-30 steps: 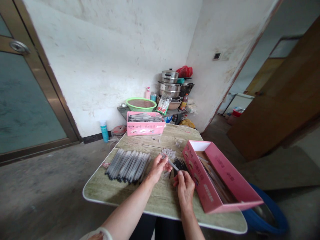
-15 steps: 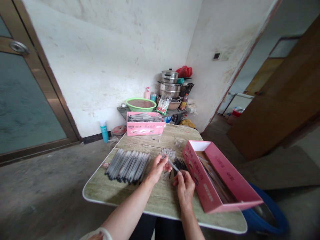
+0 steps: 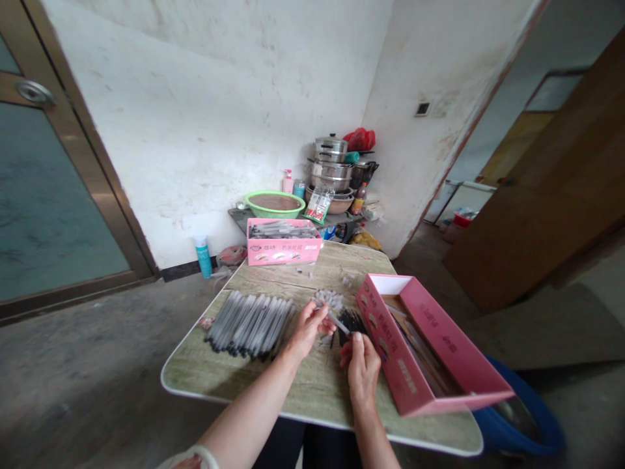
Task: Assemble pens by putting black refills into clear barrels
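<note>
Angled inward above the table (image 3: pixel 312 391), left hand (image 3: pixel 307 330) and right hand (image 3: pixel 362 366) grasp opposite ends of one slanting pen (image 3: pixel 338 321).

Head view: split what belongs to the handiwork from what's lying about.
In use:
slim translucent plastic tube in left hand and right hand
row of black-tipped plastic tubes
small whitish plastic pieces
thin black sticks
two pink cardboard boxes

Lying about:
round green plastic basin
stacked silver metal pots
blue cylindrical can
</note>
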The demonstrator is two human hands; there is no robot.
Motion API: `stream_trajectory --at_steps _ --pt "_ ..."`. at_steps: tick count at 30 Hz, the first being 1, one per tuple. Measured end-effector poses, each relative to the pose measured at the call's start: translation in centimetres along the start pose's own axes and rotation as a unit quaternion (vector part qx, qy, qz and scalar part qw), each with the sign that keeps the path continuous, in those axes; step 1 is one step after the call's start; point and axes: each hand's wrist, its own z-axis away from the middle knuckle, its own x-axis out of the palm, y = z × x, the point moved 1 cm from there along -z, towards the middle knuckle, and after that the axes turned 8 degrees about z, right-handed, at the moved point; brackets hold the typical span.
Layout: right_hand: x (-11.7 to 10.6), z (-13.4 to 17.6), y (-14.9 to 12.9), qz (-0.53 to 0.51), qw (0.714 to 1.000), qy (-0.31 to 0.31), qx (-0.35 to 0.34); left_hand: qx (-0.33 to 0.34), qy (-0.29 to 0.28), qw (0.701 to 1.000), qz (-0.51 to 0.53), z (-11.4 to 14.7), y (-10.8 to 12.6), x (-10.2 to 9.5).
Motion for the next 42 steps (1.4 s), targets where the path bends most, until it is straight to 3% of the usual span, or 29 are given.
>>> stream_trajectory --at_steps 13,17,20,24,27,30,32,35,42 --pt "0.1 0.1 -0.1 0.017 0.999 -0.032 -0.026 0.001 -0.03 0.999 -0.022 0.3 0.3 0.5" --pt "-0.6 -0.1 0.4 0.057 0.996 0.063 -0.021 0.074 0.004 0.987 -0.141 0.2 1.0 0.0" --pt "-1.1 -0.1 0.9 0.066 0.99 0.126 0.002 0.145 0.023 0.943 -0.3 0.4 1.3 -0.2" --pt "-1.2 -0.1 1.1 0.071 0.989 0.128 -0.005 0.185 -0.025 0.859 -0.476 1.2 0.9 -0.1" --pt "-1.1 -0.2 1.2 0.069 0.989 0.129 -0.005 0.187 -0.056 0.81 -0.554 1.7 0.6 -0.2" --pt "-1.1 -0.1 1.2 0.069 0.989 0.134 -0.008 0.179 -0.088 0.784 -0.588 1.8 0.7 -0.4" --pt "-1.1 -0.1 1.2 0.069 0.989 0.133 -0.009 0.172 -0.109 0.786 -0.584 1.8 0.9 -0.4" --pt "-1.0 -0.1 1.2 0.069 0.989 0.129 -0.002 0.171 -0.123 0.818 -0.536 1.6 1.2 -0.2" --pt "-0.9 0.1 1.1 0.046 0.992 0.113 0.01 0.127 -0.038 0.954 -0.267 0.3 1.4 -0.5"
